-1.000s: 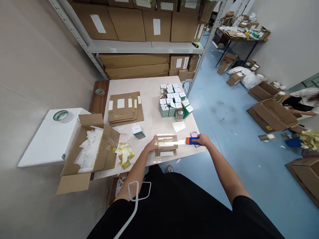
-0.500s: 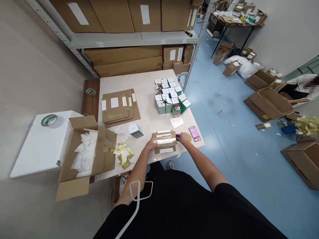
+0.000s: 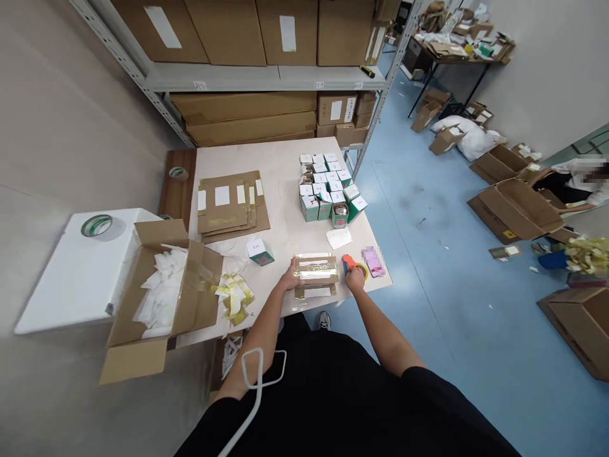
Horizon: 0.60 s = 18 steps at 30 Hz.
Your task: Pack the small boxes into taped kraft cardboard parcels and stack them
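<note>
My left hand (image 3: 288, 278) grips the left end of a small cardboard box (image 3: 316, 266), which has clear tape and white labels on its top. The box's near flap (image 3: 314, 292) lies toward the table's front edge. Just right of the box, my right hand (image 3: 354, 279) is closed around an orange and blue tape dispenser (image 3: 349, 261) with a yellowish roll. A pink-screened phone (image 3: 373, 261) lies beyond that hand. A white card (image 3: 339, 238) rests above the box, and a single green and white carton (image 3: 260, 251) stands to its left.
Several green and white cartons (image 3: 328, 184) cluster at the table's back right. Flattened cardboard (image 3: 228, 206) lies at left. An open box of white paper (image 3: 162, 292) stands near crumpled tape (image 3: 235, 295). A shelf (image 3: 266, 77) rises behind; a person (image 3: 571, 181) sits far right.
My right hand has drawn away from the box's right end with the tape dispenser, which now shows its orange part. My left hand stays on the box. The view has shifted slightly.
</note>
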Tool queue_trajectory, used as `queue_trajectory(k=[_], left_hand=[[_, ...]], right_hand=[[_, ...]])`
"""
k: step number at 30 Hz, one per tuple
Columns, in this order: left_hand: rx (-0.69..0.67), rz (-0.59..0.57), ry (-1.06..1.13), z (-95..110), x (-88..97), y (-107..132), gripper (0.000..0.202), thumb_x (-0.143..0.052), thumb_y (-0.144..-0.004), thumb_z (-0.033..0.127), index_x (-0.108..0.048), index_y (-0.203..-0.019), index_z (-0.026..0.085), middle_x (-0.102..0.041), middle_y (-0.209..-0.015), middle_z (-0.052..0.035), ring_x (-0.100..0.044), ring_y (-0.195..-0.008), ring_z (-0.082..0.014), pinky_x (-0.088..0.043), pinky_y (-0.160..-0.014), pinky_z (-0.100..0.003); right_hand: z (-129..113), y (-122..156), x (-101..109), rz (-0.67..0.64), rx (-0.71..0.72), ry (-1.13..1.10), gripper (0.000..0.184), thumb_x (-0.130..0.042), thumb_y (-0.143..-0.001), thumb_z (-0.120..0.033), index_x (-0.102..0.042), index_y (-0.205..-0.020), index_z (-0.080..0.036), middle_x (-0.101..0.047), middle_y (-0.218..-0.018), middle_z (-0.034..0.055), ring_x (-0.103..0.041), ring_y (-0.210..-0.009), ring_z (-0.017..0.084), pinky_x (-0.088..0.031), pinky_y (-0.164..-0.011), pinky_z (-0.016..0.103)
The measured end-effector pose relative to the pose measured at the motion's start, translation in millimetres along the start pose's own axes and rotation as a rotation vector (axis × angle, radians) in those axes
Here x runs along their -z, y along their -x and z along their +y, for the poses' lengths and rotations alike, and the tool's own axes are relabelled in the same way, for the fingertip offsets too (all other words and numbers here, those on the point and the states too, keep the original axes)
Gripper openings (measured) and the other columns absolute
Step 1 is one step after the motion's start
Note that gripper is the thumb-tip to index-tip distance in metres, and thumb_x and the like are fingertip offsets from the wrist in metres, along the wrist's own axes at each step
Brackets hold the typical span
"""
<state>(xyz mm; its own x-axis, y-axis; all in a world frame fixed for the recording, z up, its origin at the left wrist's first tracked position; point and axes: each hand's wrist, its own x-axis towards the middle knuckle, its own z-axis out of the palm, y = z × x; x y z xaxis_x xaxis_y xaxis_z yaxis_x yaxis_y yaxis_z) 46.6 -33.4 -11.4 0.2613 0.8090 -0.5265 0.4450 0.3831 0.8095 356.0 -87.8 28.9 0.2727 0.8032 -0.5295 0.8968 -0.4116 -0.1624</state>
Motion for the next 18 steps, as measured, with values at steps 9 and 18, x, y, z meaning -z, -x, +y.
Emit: queue_trajectory(k=[9,18], left_hand=[[0.069,0.238,-0.031,7,-29.9,6,0.115,-0.076,-0.084,0.058,-0.006,-0.17,0.027,-0.029,-0.172,-0.0144,-0.037,-0.154,-0.0347,-0.033,-0.123,-0.044],[0.106,0.276,0.023,4,-34.7,-4,0.087,-0.06,-0.098,0.051,-0.013,-0.168,0.028,-0.046,-0.164,-0.0121,-0.051,-0.145,-0.0314,-0.041,-0.117,-0.043]], right_hand=[[-46,-6,-16,-0.115,0.015,-0.411,0.062,-0.045,-0.103,-0.063,-0.062,-0.134,-0.013,-0.073,-0.126,0.0211,-0.068,-0.116,0.033,-0.05,-0.096,0.035],[-38,-23,-19,-0.133,0.054,-0.434,0.048,-0.049,-0.104,-0.053,-0.069,-0.126,-0.015,-0.074,-0.126,0.0173,-0.067,-0.119,0.031,-0.049,-0.097,0.032]])
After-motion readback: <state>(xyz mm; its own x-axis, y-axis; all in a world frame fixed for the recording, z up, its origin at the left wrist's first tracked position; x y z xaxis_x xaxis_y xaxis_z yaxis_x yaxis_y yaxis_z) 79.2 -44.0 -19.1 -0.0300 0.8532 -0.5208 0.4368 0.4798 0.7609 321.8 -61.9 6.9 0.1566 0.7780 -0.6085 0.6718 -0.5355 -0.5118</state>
